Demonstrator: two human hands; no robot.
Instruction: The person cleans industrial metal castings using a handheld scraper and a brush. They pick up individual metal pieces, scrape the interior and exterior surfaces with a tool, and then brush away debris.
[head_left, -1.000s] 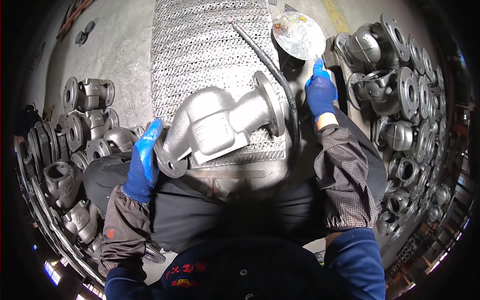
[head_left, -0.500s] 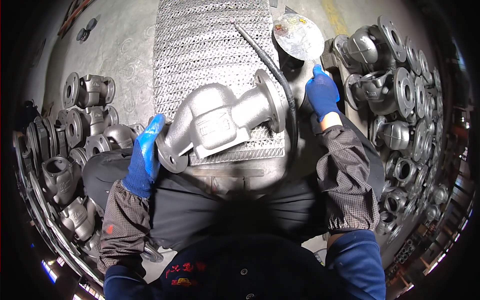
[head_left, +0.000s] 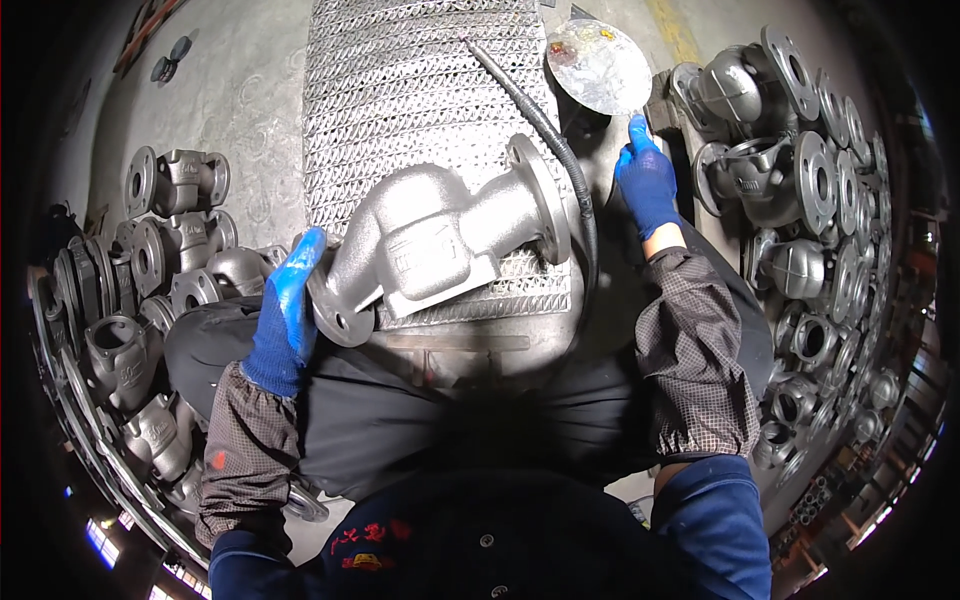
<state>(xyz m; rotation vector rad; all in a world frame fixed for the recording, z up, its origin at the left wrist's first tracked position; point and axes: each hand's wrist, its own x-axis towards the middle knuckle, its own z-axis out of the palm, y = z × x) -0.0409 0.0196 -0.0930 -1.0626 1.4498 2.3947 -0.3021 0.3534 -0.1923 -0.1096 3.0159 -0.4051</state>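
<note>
A grey cast-metal valve body (head_left: 425, 245) with a flange at each end lies tilted on a metal mesh mat (head_left: 400, 110) before me. My left hand (head_left: 287, 305), in a blue glove, is closed around the edge of its left flange, with some fingers hidden behind it. To the right, my gloved right hand (head_left: 645, 180) is at the near rim of a round, paint-spotted plate (head_left: 600, 68). Its fingers are drawn together with the forefinger pointing forward; what they hold, if anything, cannot be made out. A dark hose (head_left: 535, 115) runs past the right flange.
Rows of similar valve castings (head_left: 765, 180) stand close on my right. More castings (head_left: 185, 240) are piled at my left. A flat bar (head_left: 455, 343) lies between the mat and my legs. Two dark round pieces (head_left: 172, 58) rest on the floor at the far left.
My right hand has shifted slightly forward toward the plate's rim, its fingers changing shape a little. My left hand remains at the flange, and the valve body lies as before.
</note>
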